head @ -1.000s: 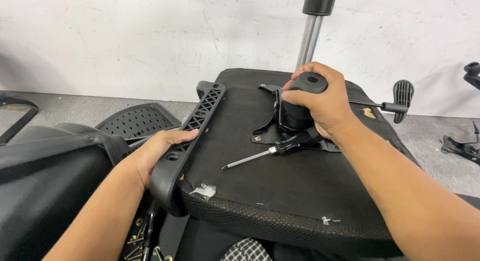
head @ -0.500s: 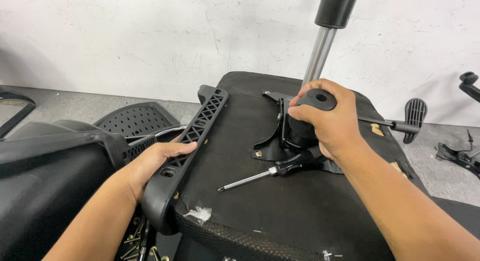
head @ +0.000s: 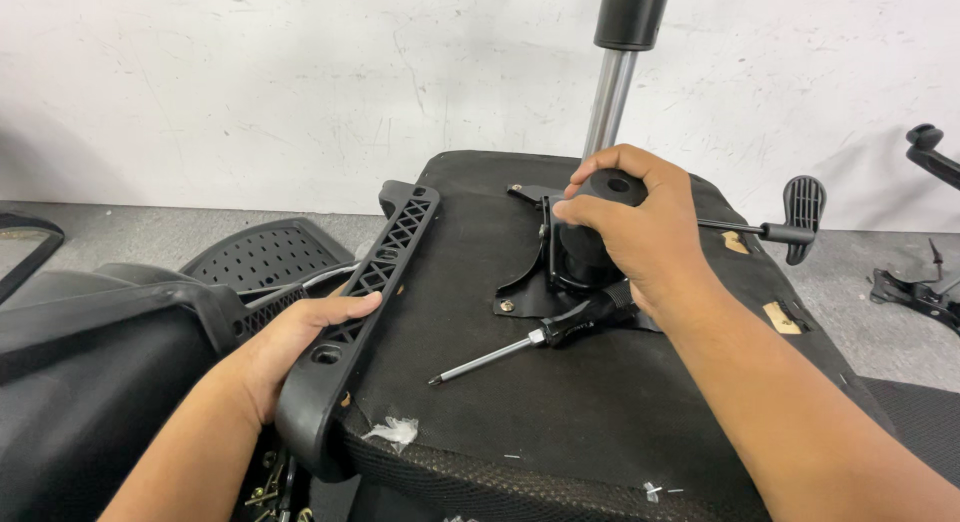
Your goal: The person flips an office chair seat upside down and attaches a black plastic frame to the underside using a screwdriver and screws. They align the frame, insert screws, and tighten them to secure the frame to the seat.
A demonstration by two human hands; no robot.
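An upturned black chair seat (head: 560, 392) lies in front of me with its underside up. My left hand (head: 290, 347) grips the black ribbed armrest bracket (head: 385, 257) along the seat's left edge. My right hand (head: 630, 227) is wrapped over the black round knob (head: 610, 187) of the metal mechanism plate (head: 525, 282) at the seat's middle. The same hand also holds a black-handled screwdriver (head: 540, 334), its shaft pointing down-left over the seat. A chrome gas cylinder (head: 605, 107) rises behind the knob.
A thin lever with a black paddle (head: 803, 207) sticks out to the right. Black perforated chair parts (head: 265, 252) and a large black shell (head: 90, 372) lie at left. Several loose screws (head: 265, 492) sit on the floor below. More black parts (head: 925, 287) rest at far right.
Both hands keep their grips. The seat and the view have shifted slightly, with the screwdriver tip a little lower-left than a second ago.
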